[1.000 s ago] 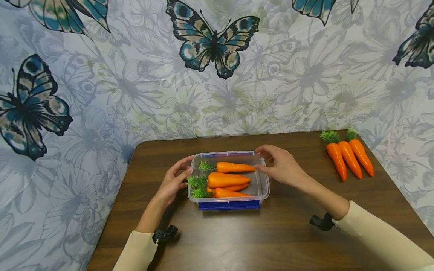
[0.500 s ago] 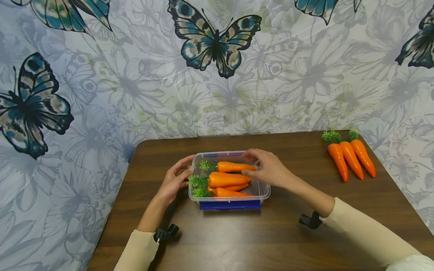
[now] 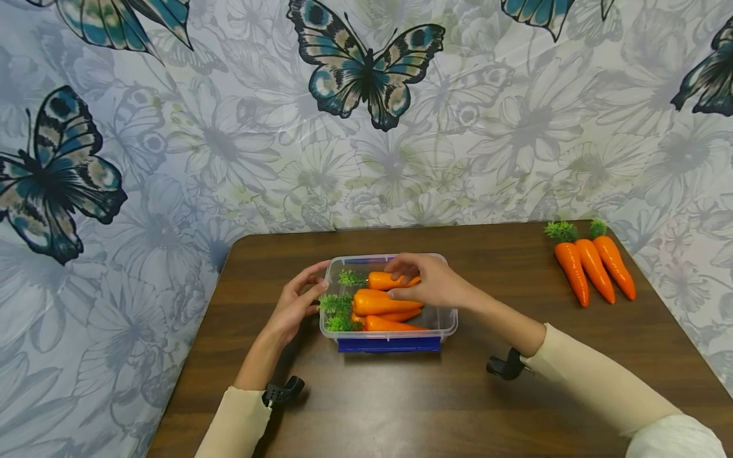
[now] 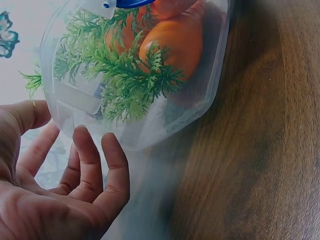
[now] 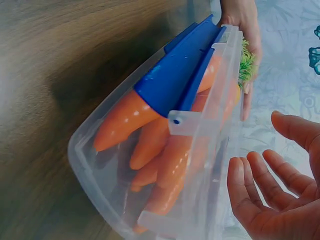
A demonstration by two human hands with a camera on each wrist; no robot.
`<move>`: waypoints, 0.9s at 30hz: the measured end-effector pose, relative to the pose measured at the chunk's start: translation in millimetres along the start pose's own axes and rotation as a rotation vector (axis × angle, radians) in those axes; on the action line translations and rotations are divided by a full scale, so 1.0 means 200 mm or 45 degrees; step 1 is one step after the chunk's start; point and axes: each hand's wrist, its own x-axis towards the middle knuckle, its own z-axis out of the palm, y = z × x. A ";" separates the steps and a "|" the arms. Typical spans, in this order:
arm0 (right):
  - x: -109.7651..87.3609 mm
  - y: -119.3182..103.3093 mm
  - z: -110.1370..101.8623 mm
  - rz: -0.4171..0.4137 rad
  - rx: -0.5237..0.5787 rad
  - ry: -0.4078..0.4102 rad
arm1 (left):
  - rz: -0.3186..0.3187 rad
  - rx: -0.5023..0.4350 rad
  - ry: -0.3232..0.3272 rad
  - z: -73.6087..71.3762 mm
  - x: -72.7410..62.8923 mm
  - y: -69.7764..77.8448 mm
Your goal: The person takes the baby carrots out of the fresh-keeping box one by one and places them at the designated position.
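A clear plastic box (image 3: pixel 449 318) with blue latches (image 3: pixel 389 345) stands on the table, holding several orange carrots (image 3: pixel 378 302) with feathery green tops. My left hand (image 3: pixel 291 305) rests at the box's left end, thumb at the rim and fingers loosely bent by the outer wall. In the left wrist view its fingertips (image 4: pixel 116 145) are right at the clear wall. My right hand (image 3: pixel 429 283) hovers over the box, thumb and fingers spread apart, overlapping the tip of the farthest carrot (image 3: pixel 380 280). The right wrist view shows this palm (image 5: pixel 280 195) with nothing in it.
Three more carrots (image 3: pixel 592 267) lie side by side at the table's back right. The brown wooden table (image 3: pixel 372 407) ends at a wall (image 3: pixel 229 159) with butterflies and flowers behind the box. Black bands (image 3: pixel 506 366) sit on both wrists.
My right hand has moved left from the box's right rim to over the carrots inside. The left hand and the box have stayed in place.
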 end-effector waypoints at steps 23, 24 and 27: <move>0.16 -0.07 0.17 0.009 -0.235 -0.255 | 0.011 -0.020 0.009 0.01 0.00 0.00; 0.17 -0.07 0.18 0.015 -0.254 -0.266 | 0.012 -0.022 0.009 0.01 0.00 0.00; 0.17 -0.07 0.19 0.033 -0.326 -0.297 | 0.010 -0.022 0.010 0.01 -0.01 0.00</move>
